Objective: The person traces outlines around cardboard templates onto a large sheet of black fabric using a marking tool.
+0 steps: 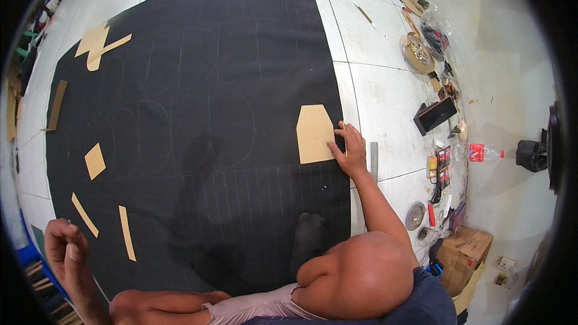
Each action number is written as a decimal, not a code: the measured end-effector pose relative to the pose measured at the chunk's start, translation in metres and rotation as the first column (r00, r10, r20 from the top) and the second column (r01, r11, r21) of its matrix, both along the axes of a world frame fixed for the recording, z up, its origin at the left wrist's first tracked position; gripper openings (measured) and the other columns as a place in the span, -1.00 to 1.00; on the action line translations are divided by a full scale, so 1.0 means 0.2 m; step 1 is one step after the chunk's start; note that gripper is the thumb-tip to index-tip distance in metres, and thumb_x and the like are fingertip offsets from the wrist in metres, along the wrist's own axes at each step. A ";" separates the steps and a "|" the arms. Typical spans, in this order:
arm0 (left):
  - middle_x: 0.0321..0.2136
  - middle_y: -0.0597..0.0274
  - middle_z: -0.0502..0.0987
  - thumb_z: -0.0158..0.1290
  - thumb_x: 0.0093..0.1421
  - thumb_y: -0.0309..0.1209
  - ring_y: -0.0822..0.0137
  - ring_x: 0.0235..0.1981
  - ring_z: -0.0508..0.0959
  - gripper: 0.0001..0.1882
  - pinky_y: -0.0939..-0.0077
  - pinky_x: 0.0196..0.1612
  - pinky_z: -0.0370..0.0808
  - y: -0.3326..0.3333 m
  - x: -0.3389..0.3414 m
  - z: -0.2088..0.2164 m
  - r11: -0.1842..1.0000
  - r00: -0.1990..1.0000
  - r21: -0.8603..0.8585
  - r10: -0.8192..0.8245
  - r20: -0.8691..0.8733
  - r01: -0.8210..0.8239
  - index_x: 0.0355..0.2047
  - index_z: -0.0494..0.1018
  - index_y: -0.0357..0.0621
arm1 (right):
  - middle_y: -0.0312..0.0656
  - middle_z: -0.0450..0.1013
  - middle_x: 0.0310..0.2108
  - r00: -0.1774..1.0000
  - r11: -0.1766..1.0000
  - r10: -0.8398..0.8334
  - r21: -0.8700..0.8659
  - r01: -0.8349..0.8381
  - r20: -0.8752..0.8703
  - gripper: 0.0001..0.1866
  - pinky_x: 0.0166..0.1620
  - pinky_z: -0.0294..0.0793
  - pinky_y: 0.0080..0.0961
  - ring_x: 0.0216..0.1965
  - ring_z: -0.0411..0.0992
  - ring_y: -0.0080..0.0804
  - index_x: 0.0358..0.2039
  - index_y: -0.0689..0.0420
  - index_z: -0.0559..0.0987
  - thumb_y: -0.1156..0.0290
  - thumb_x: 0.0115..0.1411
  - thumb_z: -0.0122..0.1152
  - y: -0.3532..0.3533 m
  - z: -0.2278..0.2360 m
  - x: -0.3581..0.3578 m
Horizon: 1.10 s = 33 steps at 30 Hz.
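Observation:
A large sheet of black fabric (pixel 235 138) with faint pale lines and curves drawn on it lies over the tiled floor. Near its right edge rests a tan card pattern piece (pixel 315 135) with cut top corners. My right hand (pixel 352 151) is at that piece's right side, thumb on its edge, with a thin yellow pencil-like stick held in the fingers. At the lower left my left hand (pixel 67 248) is raised with curled fingers. A tiny pale spot shows at its fingertips; what it holds is too small to name.
Other card pieces lie on the fabric's left side, including a diamond (pixel 95 161) and a narrow strip (pixel 127 233). A metal ruler (pixel 374 161) is right of my right hand. Along the wall stand a phone (pixel 436 115), a bottle (pixel 481 153) and a cardboard box (pixel 462 256).

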<state>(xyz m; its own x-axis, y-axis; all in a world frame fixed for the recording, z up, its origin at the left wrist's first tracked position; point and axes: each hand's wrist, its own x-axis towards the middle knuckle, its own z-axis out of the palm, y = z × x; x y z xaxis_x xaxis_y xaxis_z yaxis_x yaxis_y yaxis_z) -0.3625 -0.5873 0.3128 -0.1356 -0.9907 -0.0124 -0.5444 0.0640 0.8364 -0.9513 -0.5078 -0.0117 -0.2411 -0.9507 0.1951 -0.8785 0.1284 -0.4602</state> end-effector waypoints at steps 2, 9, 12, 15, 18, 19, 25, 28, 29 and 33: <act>-0.40 0.44 0.29 0.12 0.39 -0.17 0.67 -0.51 0.23 -0.72 0.75 -0.45 0.12 0.00 0.01 0.00 1.000 1.000 0.008 0.005 -0.017 -0.005 -0.09 0.44 -0.10 | -0.10 0.45 0.28 1.000 1.000 0.005 0.002 -0.005 -0.004 -0.55 0.34 0.22 -0.05 0.37 0.29 0.05 0.08 0.04 0.57 0.20 0.22 0.42 0.00 0.00 0.00; -0.41 0.44 0.31 0.12 0.38 -0.18 0.66 -0.53 0.23 -0.71 0.74 -0.46 0.12 -0.01 -0.02 0.00 1.000 1.000 0.007 -0.016 0.003 0.016 -0.09 0.44 -0.11 | -0.10 0.45 0.29 1.000 1.000 -0.001 0.010 0.001 0.016 -0.54 0.35 0.20 -0.03 0.39 0.27 0.04 0.07 0.03 0.57 0.17 0.21 0.44 0.00 0.00 0.00; -0.42 0.44 0.32 0.11 0.38 -0.18 0.66 -0.53 0.24 -0.72 0.74 -0.47 0.13 -0.01 -0.07 0.01 1.000 1.000 0.021 0.000 -0.003 0.000 -0.10 0.44 -0.11 | -0.10 0.44 0.30 1.000 0.999 0.008 0.032 -0.008 0.014 -0.51 0.36 0.19 -0.03 0.39 0.26 0.05 0.07 0.04 0.57 0.15 0.18 0.47 0.00 0.02 0.00; -0.42 0.43 0.32 0.11 0.37 -0.21 0.65 -0.53 0.24 -0.74 0.74 -0.46 0.15 -0.01 -0.07 0.02 1.000 1.000 0.029 0.006 -0.008 -0.005 -0.12 0.45 -0.13 | -0.09 0.44 0.30 0.999 0.998 0.032 0.051 -0.032 0.007 -0.47 0.37 0.18 -0.03 0.40 0.26 0.05 0.07 0.05 0.57 0.13 0.16 0.50 0.00 0.03 -0.01; -0.39 0.40 0.40 0.13 0.34 -0.27 0.61 -0.52 0.33 -0.76 0.69 -0.45 0.25 -0.01 -0.06 0.02 0.999 0.998 0.023 0.024 0.053 -0.025 -0.11 0.48 -0.14 | -0.08 0.45 0.30 0.996 0.994 0.092 0.058 -0.091 -0.006 -0.47 0.38 0.15 -0.02 0.40 0.26 0.05 0.08 0.05 0.57 0.12 0.16 0.50 -0.03 0.02 0.04; -0.36 0.37 0.44 0.15 0.32 -0.29 0.57 -0.47 0.39 -0.76 0.65 -0.39 0.32 -0.01 -0.10 0.00 0.999 0.996 0.049 0.003 0.093 -0.008 -0.10 0.49 -0.14 | -0.09 0.45 0.29 0.994 0.993 0.105 0.060 -0.104 -0.015 -0.48 0.38 0.14 -0.02 0.40 0.26 0.06 0.07 0.05 0.58 0.13 0.16 0.50 -0.04 0.01 0.08; -0.15 0.06 0.56 0.22 0.25 -0.25 0.05 -0.05 0.59 -0.64 0.18 -0.03 0.56 -0.11 -0.64 -0.28 0.582 0.484 0.482 -0.813 0.324 0.655 -0.03 0.53 -0.19 | -0.10 0.52 0.19 0.982 0.985 0.169 -0.010 -0.170 -0.080 -0.59 0.39 0.09 0.09 0.35 0.29 0.07 0.00 0.03 0.62 0.16 0.18 0.45 -0.06 0.00 0.14; -0.07 -0.01 0.55 0.23 0.22 -0.24 -0.05 0.03 0.56 -0.58 0.06 0.07 0.56 0.00 -0.85 -0.69 0.585 0.459 0.389 -0.807 0.373 0.712 0.01 0.53 -0.21 | -0.16 0.53 0.17 0.971 0.972 0.230 -0.027 -0.232 -0.059 -0.61 0.41 0.07 0.13 0.34 0.31 0.03 -0.01 0.02 0.63 0.15 0.20 0.43 -0.15 -0.05 0.35; 0.00 -0.05 0.53 0.24 0.21 -0.25 -0.06 0.09 0.54 -0.54 0.06 0.13 0.53 0.04 -0.96 -0.83 0.612 0.508 0.370 -0.789 0.346 0.699 0.05 0.52 -0.24 | -0.16 0.53 0.17 0.966 0.966 0.256 -0.029 -0.258 -0.047 -0.61 0.41 0.07 0.13 0.34 0.31 0.02 -0.01 0.01 0.63 0.15 0.20 0.42 -0.16 -0.05 0.41; 0.29 -0.27 0.32 0.27 0.17 -0.27 -0.18 0.35 0.32 -0.26 0.08 0.40 0.31 0.28 -1.36 -1.28 0.734 0.654 0.189 -0.671 0.349 0.652 0.29 0.31 -0.36 | -0.17 0.51 0.20 0.948 0.948 0.316 -0.023 -0.317 -0.037 -0.59 0.41 0.08 0.14 0.35 0.30 0.00 0.03 0.00 0.61 0.16 0.21 0.42 -0.18 -0.03 0.48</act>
<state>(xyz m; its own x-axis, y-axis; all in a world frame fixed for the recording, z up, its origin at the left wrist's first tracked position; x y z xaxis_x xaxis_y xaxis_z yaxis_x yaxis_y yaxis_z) -0.6346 -0.5310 0.0571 -0.7301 -0.6377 -0.2456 -0.6345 0.4992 0.5901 -0.8554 -0.5431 -0.0183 0.0777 -0.9711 0.2256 -0.8862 -0.1709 -0.4307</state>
